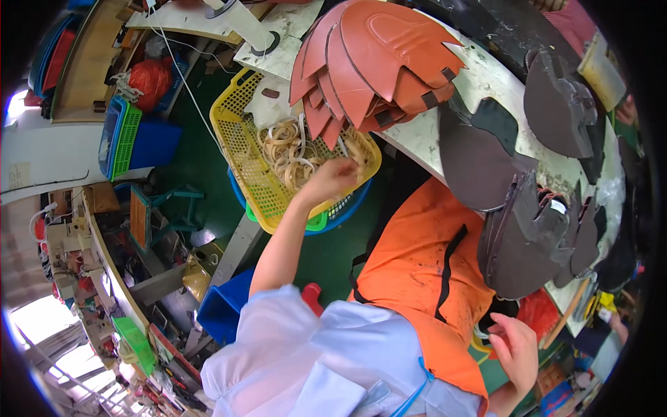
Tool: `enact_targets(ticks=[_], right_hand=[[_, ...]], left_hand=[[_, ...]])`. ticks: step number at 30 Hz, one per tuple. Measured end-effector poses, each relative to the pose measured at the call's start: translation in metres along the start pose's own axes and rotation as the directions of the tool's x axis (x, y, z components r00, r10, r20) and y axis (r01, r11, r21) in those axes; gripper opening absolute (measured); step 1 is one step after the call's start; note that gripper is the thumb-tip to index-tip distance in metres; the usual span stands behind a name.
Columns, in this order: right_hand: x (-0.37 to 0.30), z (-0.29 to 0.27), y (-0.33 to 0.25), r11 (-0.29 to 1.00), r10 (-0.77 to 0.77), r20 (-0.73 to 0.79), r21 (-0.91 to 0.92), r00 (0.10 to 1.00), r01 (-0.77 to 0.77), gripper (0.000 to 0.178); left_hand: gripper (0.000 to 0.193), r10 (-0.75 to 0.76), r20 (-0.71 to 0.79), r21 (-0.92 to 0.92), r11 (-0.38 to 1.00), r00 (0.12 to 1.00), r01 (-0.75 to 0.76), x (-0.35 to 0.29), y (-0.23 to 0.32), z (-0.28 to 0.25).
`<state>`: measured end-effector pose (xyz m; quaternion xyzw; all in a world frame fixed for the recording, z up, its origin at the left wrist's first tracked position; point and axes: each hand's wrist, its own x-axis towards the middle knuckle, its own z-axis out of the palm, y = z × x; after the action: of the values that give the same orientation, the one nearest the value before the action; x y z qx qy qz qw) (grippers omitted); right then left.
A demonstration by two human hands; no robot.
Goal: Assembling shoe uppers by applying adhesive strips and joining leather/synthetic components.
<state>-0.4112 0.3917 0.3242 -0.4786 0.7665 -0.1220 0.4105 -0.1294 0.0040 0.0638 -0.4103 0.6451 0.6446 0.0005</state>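
Observation:
My left hand reaches into a yellow plastic basket, with its fingers curled; what they hold, if anything, I cannot make out. Pale coiled strips lie in the basket beside that hand. Just above it, a fanned stack of red-brown, leather-like cut pieces overhangs the table edge, its pointed tips toward the basket. Down at the right, my right hand hangs beside my orange apron, fingers apart and holding nothing.
Dark brown cut pieces sit in stacks along the worn white table. A white cylindrical spool stands at the table's far end. Left of me are a blue bin, a small stool and crates.

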Motion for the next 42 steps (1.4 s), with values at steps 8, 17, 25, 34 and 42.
enact_targets(ticks=[8, 17, 25, 34, 42], right_hand=[[0.136, 0.076, -0.076, 0.876, -0.461, -0.015, 0.148, 0.887, 0.458, 0.047], [0.174, 0.095, -0.083, 0.875, -0.484, -0.053, -0.017, 0.874, 0.484, 0.04], [0.164, 0.1, -0.067, 0.9, -0.403, 0.082, -0.146, 0.912, 0.411, 0.034], [0.17, 0.103, -0.069, 0.914, -0.38, 0.058, -0.131, 0.923, 0.385, 0.031], [0.188, 0.098, -0.098, 0.81, -0.566, 0.047, -0.156, 0.823, 0.565, 0.026]], left_hand=[[0.018, 0.46, -0.479, 0.335, 0.883, 0.748, -0.328, -0.083, 0.053, 0.012], [0.033, 0.339, -0.463, 0.356, 0.917, 0.819, -0.178, -0.042, -0.006, -0.023], [0.038, 0.049, -0.897, 0.217, 0.914, 0.439, 0.342, 0.118, -0.06, -0.117], [0.032, 0.134, -0.929, 0.136, 0.991, 0.346, -0.02, 0.068, -0.052, -0.169], [0.022, 0.266, -0.876, 0.37, 0.906, 0.402, 0.207, -0.147, 0.072, -0.162]])
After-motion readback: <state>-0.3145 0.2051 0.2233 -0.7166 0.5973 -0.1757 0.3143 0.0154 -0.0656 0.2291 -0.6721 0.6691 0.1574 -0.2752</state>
